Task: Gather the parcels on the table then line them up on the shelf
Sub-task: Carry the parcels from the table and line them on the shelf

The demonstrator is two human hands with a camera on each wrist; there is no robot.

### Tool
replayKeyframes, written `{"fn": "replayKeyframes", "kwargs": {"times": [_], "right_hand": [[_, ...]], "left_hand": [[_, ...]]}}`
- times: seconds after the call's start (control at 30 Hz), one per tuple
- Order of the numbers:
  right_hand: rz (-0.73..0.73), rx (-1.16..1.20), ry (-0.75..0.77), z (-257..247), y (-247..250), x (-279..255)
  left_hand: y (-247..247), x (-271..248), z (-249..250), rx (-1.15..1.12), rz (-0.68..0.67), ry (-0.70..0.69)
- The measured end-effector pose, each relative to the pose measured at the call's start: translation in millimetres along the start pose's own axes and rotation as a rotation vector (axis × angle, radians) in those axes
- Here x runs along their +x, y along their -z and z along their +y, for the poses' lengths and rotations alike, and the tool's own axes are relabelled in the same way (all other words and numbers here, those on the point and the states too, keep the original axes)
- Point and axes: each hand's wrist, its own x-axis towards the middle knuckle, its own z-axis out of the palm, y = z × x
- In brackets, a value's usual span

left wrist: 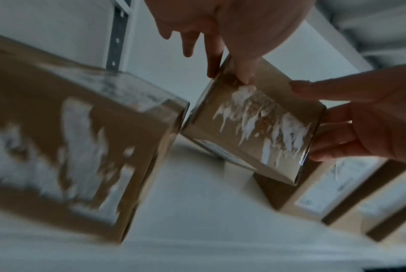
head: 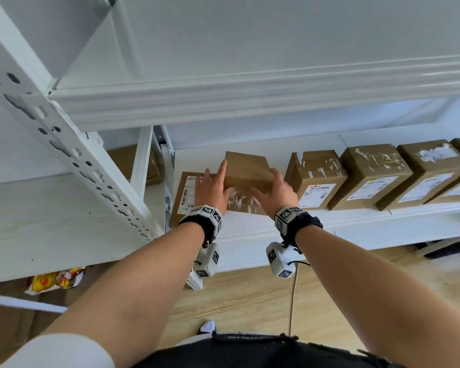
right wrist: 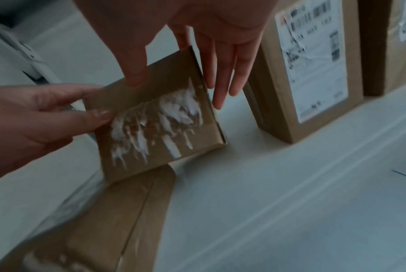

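Note:
A small brown parcel (head: 246,168) with torn white label scraps (right wrist: 155,125) is held tilted just above the white shelf board (head: 250,224). My left hand (head: 215,183) pinches its left edge, thumb on the scrap-covered face (left wrist: 255,128). My right hand (head: 274,185) grips its right edge, thumb on that face and fingers (right wrist: 220,82) straight down the side. A flat labelled parcel (head: 186,197) lies on the shelf just to the left, partly under the held one (right wrist: 118,217). To the right stands a row of several brown parcels (head: 316,179).
The shelf beam above (head: 223,102) overhangs the hands. A white perforated upright (head: 64,134) stands on the left. The nearest parcel of the row (right wrist: 313,70) is a short gap from my right fingers. Wooden floor (head: 250,301) lies below, with a yellow packet (head: 56,281) at lower left.

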Motion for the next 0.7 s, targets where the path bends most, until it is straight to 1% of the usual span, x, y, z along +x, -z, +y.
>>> {"fn": "replayKeyframes", "kwargs": {"times": [0.13,0.23,0.37,0.47,0.53,0.6,0.7], "right_hand": [[0.097,0.049,0.070,-25.5,29.5,16.2],[0.149,0.116,0.120,-41.1,43.7,26.8],[0.093,0.091,0.111,-46.7,51.4,35.3],[0.030,0.021,0.142,-37.6,44.2,32.4],[0.013,-0.030,0.150,-31.3,37.2,30.0],[0.021,-0.041,0.141,-30.0,31.5,30.2],[0.047,-0.067,0.139,-32.0,27.3,33.5]], "left_hand": [[31.1,21.9,21.4,-0.230,0.070,0.047],[44.4,31.5,33.1,-0.319,0.113,0.054],[44.6,37.3,34.3,-0.229,0.042,-0.004],[34.5,39.6,26.4,-0.200,-0.045,0.000],[24.3,41.4,21.7,-0.169,-0.115,0.005],[17.8,41.7,21.0,-0.159,-0.128,0.015],[15.0,43.9,24.8,-0.124,-0.107,0.005]]}}
